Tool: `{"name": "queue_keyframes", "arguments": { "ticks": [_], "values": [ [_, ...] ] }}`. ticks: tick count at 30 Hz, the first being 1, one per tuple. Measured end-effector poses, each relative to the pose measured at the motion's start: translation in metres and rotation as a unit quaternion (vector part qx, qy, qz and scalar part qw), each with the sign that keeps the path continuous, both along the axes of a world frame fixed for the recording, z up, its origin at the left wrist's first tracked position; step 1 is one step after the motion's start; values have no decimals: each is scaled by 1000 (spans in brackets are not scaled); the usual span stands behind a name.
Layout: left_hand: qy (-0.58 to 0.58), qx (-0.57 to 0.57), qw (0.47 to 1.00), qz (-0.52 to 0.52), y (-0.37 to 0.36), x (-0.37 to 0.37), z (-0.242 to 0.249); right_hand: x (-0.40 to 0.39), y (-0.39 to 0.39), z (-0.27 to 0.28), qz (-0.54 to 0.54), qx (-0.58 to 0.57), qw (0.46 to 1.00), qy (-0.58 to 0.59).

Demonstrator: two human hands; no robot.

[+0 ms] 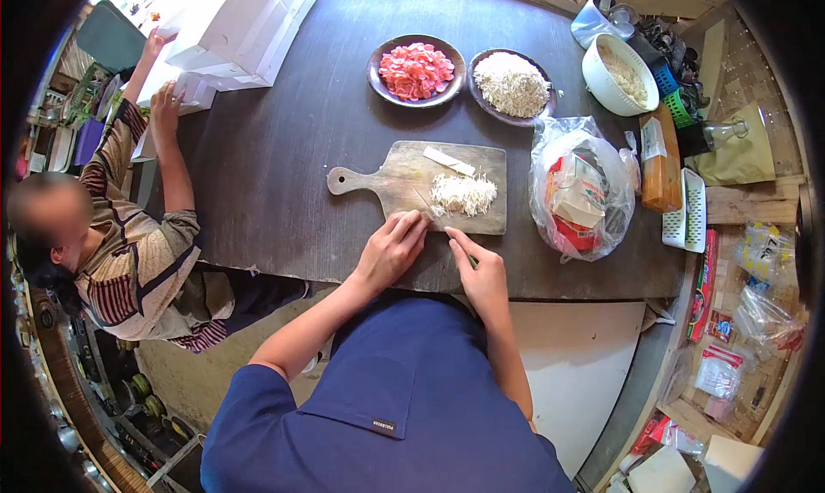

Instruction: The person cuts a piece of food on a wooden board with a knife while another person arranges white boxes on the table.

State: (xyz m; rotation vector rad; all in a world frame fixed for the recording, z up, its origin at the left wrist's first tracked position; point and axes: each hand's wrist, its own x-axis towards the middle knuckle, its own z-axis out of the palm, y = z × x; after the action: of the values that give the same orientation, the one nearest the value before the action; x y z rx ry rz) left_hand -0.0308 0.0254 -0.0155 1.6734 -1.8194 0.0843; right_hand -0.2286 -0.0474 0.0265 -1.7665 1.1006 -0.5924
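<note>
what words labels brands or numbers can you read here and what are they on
"PULL&BEAR", small but apparently so, on the pocket tag.
Too small or blurred to read: print on the pack in the clear bag, the long red box, the yellow-printed bag and the red-and-white packet.

pale shreds heaped on wooden board, beside slanted knife

Your left hand covers the thing under its fingers, so its shape cannot be told. Inside your right hand, most of the handle of the knife is hidden. The folds and shine of the plastic bag hide part of the packets, and their print is too small for reading. The other person's face is blurred. The top edge cuts off the white boxes.
</note>
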Motion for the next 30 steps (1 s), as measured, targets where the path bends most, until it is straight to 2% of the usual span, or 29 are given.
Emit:
{"name": "queue_keyframes", "arguments": {
  "ticks": [3, 5, 15, 17, 18, 21, 30],
  "values": [
    [1, 2, 1000, -1, 1, 0, -2, -12, 6, 26, 1, 27, 999, 32],
    [6, 1, 1000, 2, 0, -1, -2, -18, 10, 43, -2, 93, 992, 83],
    [4, -1, 1000, -2, -4, 2, 4, 0, 7, 19, -11, 46, 996, 73],
    [10, -9, 1000, 2, -5, 4, 0, 10, 1, 3, -2, 35, 999, 14],
    [6, -9, 1000, 5, -4, 5, 2, 12, -1, 13, -5, 72, 996, 42],
    [2, -3, 1000, -6, -2, 5, 4, 3, 2, 31, 2, 78, 995, 64],
    [16, -9, 1000, -3, -5, 5, 1, -15, 12, 31, -7, 62, 995, 83]
  ]
}}
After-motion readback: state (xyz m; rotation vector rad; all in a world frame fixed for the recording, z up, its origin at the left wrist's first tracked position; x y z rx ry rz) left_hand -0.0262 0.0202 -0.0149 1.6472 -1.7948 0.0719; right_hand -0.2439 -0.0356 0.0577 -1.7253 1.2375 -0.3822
